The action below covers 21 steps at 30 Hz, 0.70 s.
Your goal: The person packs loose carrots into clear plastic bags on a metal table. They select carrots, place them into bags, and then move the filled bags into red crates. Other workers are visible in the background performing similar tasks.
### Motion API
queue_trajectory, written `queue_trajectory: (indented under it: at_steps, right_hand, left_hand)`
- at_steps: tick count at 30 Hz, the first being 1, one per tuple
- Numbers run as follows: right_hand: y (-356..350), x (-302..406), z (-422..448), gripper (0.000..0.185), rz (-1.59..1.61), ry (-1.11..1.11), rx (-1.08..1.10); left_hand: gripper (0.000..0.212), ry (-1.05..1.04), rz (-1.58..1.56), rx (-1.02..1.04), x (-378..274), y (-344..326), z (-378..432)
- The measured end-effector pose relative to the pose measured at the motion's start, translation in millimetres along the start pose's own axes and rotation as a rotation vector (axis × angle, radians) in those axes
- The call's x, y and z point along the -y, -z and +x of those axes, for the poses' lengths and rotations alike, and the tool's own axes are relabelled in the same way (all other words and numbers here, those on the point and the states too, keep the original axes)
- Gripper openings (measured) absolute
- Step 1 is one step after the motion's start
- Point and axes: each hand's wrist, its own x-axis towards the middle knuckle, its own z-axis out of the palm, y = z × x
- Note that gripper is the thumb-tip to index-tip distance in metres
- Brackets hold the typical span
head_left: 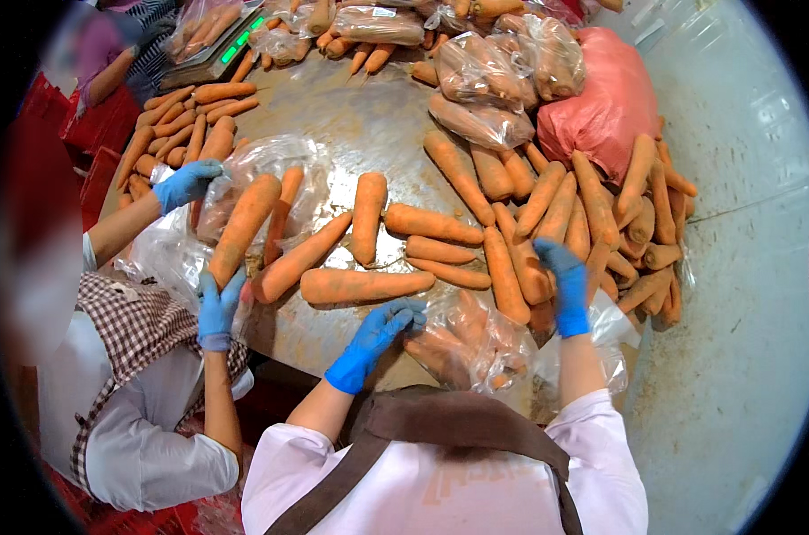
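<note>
My left hand (pixel 381 338), in a blue glove, has its curled fingers at the upper left edge of a clear plastic bag (pixel 471 341) and appears to grip it. Carrots show through the film of this bag, which lies close before my body. To the right, my right hand (pixel 568 284), also blue-gloved and blurred by motion, is over the near side of a large carrot pile (pixel 578 207). Whether its fingers hold a carrot cannot be told. Beyond my left hand, a thick carrot (pixel 368 286) lies crosswise, with several other loose carrots around it.
At left, a co-worker's blue-gloved hands (pixel 220 311) hold a carrot (pixel 246 224) beside an open plastic bag (pixel 277 150). Filled bags (pixel 481 70) and a red sack (pixel 598 100) stand at back right. A scale (pixel 210 57) is at back left. A metal wall (pixel 732 200) bounds the right.
</note>
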Motion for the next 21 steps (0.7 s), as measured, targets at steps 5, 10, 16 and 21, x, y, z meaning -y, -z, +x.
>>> queue_trajectory:
  at_steps: [5, 10, 16, 21]
  right_hand:
    - [-14, -66, 3, 0.032, -1.145, 0.822, -0.135]
    - [0, -64, 19, 0.031, -0.868, 0.685, -0.118]
    - [2, -70, 21, 0.032, -0.848, 0.633, -0.151]
    - [4, -77, 24, 0.029, -0.9, 0.675, -0.182]
  left_hand:
    - [0.028, -0.186, 0.454, -0.036, -13, -5, 33]
    - [0.027, -0.408, 0.816, -0.032, -8, -11, 70]
    - [0.03, -0.573, 1.176, 0.105, -9, -44, 121]
    - [0.044, -0.829, 1.697, -0.034, -14, -55, 207]
